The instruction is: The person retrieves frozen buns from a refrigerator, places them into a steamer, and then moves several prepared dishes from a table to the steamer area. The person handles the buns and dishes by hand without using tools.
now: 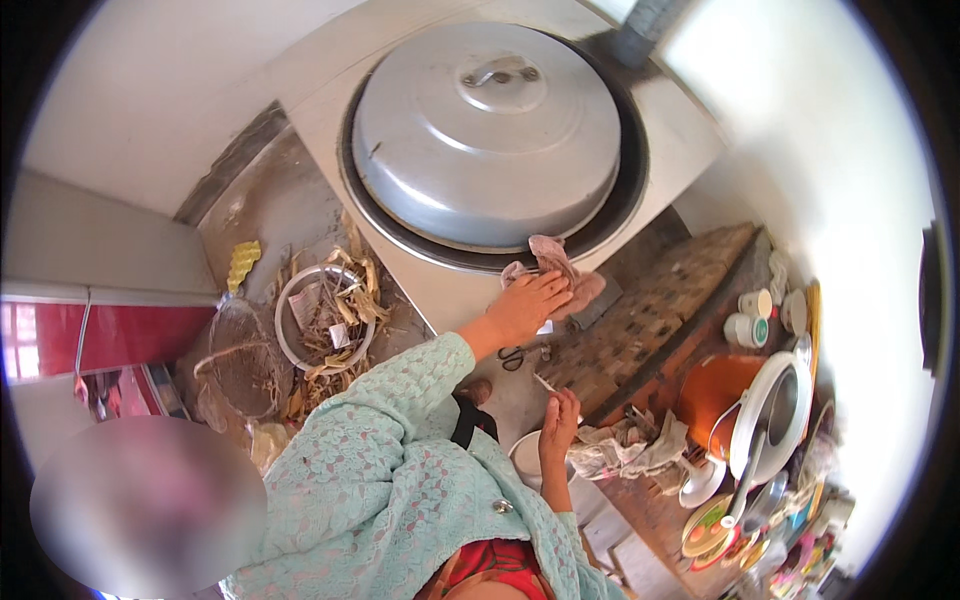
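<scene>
A crumpled pink cloth (565, 272) lies at the near edge of the pale stovetop (405, 278), and my left hand (535, 300) presses on it with the fingers bent over it. Beyond it a large domed aluminium lid (480, 140) covers a wide dark wok (632, 190) set into the stove. My right hand (560, 430) is lower and nearer my body, its fingertips pinching a thin pale stick-like thing (544, 382) too small to name.
On the left floor are a white-rimmed basin (285, 335) with dry husks and a woven basket (243, 365). To the right stand a brick ledge (655, 305), an orange bucket (712, 395), a white-rimmed pot (798, 410) and rumpled cloths (630, 447). Scissors (512, 358) lie below the stove.
</scene>
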Tool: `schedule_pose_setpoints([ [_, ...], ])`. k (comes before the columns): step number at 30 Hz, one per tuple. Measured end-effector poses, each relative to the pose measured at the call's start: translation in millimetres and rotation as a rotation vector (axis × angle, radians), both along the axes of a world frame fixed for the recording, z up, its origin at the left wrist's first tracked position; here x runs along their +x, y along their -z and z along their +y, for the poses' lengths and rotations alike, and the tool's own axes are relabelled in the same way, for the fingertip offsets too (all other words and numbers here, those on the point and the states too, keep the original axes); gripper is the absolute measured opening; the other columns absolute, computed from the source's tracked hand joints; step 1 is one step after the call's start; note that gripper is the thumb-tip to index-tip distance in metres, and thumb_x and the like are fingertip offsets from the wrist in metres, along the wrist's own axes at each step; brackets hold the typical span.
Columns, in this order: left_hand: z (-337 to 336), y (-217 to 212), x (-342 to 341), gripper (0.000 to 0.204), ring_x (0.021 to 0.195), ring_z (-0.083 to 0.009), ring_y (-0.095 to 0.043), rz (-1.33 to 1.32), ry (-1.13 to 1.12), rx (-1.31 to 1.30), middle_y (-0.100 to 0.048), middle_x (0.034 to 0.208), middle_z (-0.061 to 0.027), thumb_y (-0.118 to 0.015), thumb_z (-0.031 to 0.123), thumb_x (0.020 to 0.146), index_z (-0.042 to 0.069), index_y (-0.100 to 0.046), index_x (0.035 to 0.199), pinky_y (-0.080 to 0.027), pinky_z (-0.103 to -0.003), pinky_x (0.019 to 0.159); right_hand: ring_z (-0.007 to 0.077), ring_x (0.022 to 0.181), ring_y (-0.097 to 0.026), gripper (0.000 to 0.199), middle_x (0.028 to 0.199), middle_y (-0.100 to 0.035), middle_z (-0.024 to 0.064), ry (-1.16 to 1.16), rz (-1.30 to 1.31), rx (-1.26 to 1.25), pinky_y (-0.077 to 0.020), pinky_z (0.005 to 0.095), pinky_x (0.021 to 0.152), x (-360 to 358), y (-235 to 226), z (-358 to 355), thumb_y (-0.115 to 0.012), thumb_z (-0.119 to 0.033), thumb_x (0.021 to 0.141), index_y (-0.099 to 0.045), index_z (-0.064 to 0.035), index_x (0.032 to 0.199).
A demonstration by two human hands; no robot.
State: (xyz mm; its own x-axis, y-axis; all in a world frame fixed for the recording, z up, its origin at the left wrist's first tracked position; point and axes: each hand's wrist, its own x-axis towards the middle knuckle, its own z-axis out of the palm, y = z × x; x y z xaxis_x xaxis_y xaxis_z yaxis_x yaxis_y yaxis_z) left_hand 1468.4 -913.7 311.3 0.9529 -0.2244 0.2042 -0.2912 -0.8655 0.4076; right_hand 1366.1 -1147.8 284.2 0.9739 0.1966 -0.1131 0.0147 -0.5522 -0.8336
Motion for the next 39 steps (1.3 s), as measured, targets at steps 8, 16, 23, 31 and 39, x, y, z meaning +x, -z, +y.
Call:
schedule_pose_setpoints([
  [8, 77, -3, -88, 0.05, 0.126, -0.0249, -0.035, 0.089, -0.256, 0.1, -0.047, 0.124, -0.0088, -0.06, 0.013, 0.073, 0.009, -0.05, 0.121, -0.024, -0.042, 0.104, 0.032, 0.111, -0.047, 0.034, 0.118, -0.049, 0.0182, -0.119, -0.021, 0.165, -0.0359, 0.037, 0.095, 42, -9, 43, -0.042, -0.029, 0.095, -0.057, -0.0005, 0.105],
  [16, 187, 14, -111, 0.04, 0.122, -0.0282, -0.038, -0.039, -0.509, -0.008, -0.047, 0.118, -0.0101, -0.059, 0.007, 0.069, 0.005, -0.055, 0.108, -0.025, -0.046, 0.107, 0.0239, 0.116, -0.043, 0.042, 0.126, -0.043, 0.0117, 0.149, 0.282, 0.379, -0.0403, 0.0372, 0.092, 61, 3, 100, -0.034, -0.035, 0.096, -0.056, -0.0013, 0.108],
  [23, 305, 25, -109, 0.035, 0.118, -0.0318, -0.045, -0.208, -0.434, -0.159, -0.052, 0.111, -0.0122, -0.056, -0.001, 0.067, 0.001, -0.057, 0.102, -0.033, -0.048, 0.103, 0.0231, 0.127, -0.034, 0.074, 0.139, -0.037, 0.0065, 0.442, 0.688, 0.667, -0.0277, 0.0456, 0.102, 32, 2, 130, -0.025, -0.064, 0.09, -0.036, -0.0067, 0.135],
  [31, 478, 21, -41, 0.045, 0.127, -0.031, -0.038, -0.166, -0.564, -0.103, -0.051, 0.123, -0.0108, -0.059, 0.001, 0.068, 0.004, -0.057, 0.113, -0.03, -0.047, 0.105, 0.0222, 0.123, -0.038, 0.062, 0.138, -0.037, 0.0066, 0.614, 0.592, 0.489, -0.029, 0.0374, 0.103, 11, -23, 184, -0.031, -0.055, 0.093, -0.033, -0.0126, 0.138],
  [39, 579, 10, 36, 0.053, 0.134, -0.0287, -0.025, 0.081, -0.657, 0.2, -0.037, 0.138, -0.0091, -0.054, 0.012, 0.079, 0.006, -0.041, 0.13, -0.019, -0.047, 0.109, 0.0228, 0.128, -0.033, 0.07, 0.142, -0.032, 0.0083, 0.645, 0.418, 0.43, -0.0231, 0.0351, 0.107, -4, 2, 207, -0.03, -0.057, 0.093, -0.026, -0.0065, 0.141],
])
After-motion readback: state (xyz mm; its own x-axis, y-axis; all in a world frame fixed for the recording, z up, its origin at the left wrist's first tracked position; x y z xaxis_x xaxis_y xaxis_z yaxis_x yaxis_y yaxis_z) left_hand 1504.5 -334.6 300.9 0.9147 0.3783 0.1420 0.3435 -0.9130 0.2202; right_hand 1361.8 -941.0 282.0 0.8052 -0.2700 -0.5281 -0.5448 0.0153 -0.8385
